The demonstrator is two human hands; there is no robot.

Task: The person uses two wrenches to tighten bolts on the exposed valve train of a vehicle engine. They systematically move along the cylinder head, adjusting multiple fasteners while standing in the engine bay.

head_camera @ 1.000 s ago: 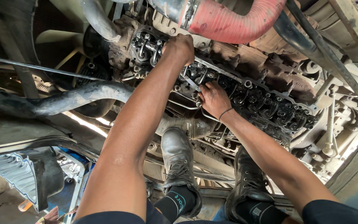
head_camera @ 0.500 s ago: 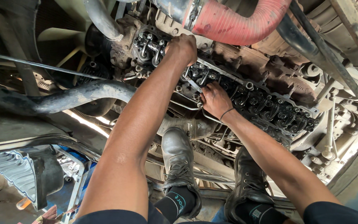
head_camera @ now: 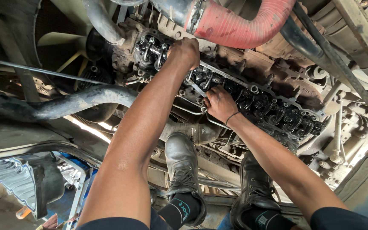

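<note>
An open engine cylinder head (head_camera: 273, 108) with a row of dark, oily rocker arms runs diagonally from upper left to right. My left hand (head_camera: 186, 52) reaches far over it, fingers curled down onto the rocker arms near the front end; what it grips is hidden under the hand. My right hand (head_camera: 219, 102) rests lower on the near edge of the head, fingers bent and pressed on a metal part by a thin steel pipe. A dark band circles the right wrist.
A thick red hose (head_camera: 243, 25) curves above the engine. A grey pipe (head_camera: 77, 102) crosses at left, near a fan blade (head_camera: 60, 40). My two black boots (head_camera: 184, 170) stand on the frame below. A ribbed metal cover (head_camera: 18, 181) lies lower left.
Both hands stay on the same spots of the cylinder head; the view has shifted only slightly.
</note>
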